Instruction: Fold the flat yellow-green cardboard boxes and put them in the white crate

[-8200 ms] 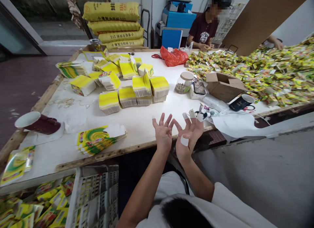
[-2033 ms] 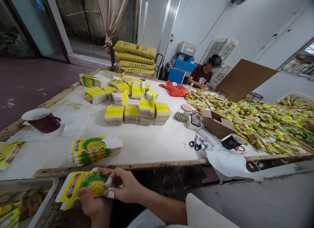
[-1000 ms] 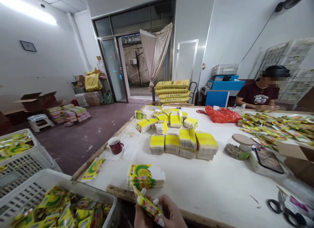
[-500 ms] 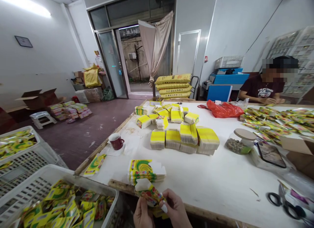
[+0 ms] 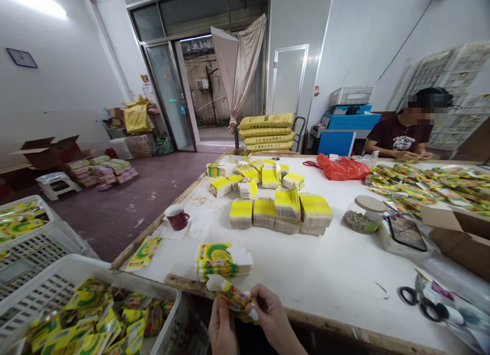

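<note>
Sitting at nine o'clock from the slim yellow printed paper carton [image 5: 234, 296] in the two hands, a white perforated plastic crate [image 5: 173, 309] holds a jumble of shiny yellow packets [image 5: 99, 319]. At ten, flat yellow-and-green printed sheets [image 5: 144, 253] lie on the wood-edged white tabletop [image 5: 329, 273]; at eleven, a maroon mug with a pale inside [image 5: 177, 218] stands upright. Just left of twelve, a layered stack of yellow-and-green cartons [image 5: 220, 261] lies close to the carton. The left hand [image 5: 222, 324] has its fingers closed on the carton, below a white flap. The carton is tilted at the tabletop's near edge, its underside hidden. The right hand [image 5: 270, 314] grips its right end in bent fingers, a white covering showing on one tip. At one o'clock stand yellow-topped card bundles [image 5: 281, 212] in a row, with a crumpled red plastic bag [image 5: 342, 167] farther off. A clear jar with a tan lid [image 5: 363, 217] stands at two; beyond it sits a co-worker in a maroon shirt [image 5: 401, 135]. At three lie black-handled scissors [image 5: 420, 294].
</note>
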Motion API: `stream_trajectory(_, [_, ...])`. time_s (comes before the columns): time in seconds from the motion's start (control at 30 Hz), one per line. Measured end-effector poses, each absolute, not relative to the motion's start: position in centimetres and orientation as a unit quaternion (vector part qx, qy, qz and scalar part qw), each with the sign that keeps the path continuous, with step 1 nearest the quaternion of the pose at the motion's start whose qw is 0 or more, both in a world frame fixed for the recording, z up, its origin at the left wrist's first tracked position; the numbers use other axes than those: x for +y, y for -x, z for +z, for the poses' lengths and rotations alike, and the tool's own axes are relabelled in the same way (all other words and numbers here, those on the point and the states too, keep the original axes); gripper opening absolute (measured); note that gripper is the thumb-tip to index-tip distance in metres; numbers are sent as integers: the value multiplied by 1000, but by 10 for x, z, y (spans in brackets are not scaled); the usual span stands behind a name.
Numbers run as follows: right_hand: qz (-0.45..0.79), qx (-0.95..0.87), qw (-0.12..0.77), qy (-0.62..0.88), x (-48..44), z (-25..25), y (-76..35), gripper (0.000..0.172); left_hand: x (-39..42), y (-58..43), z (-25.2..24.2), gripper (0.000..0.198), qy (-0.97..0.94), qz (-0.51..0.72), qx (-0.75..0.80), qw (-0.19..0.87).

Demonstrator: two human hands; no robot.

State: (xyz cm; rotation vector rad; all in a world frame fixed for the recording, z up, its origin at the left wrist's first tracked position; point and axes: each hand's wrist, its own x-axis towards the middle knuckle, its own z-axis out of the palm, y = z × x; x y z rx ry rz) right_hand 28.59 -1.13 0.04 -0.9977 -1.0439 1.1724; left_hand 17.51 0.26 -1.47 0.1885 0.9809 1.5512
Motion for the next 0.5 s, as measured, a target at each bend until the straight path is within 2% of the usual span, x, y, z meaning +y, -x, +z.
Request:
stream_trajectory(0.1, [523, -451, 582, 430, -14, 4, -286, 48, 0, -172, -9, 51, -121, 658, 426, 609])
stream_trajectory(0.23, [519, -445, 586, 435, -17, 1, -282, 48, -3, -171, -9, 53, -113, 657, 438, 602])
stream_trajectory(0.37, [531, -431, 597, 419, -12, -4, -280, 49, -4, -168, -10, 64, -97, 686, 447, 567])
stream_trajectory(0.5, [534, -415, 614, 408, 4, 4, -284, 50, -4, -159, -10, 59, -184, 692, 482, 505])
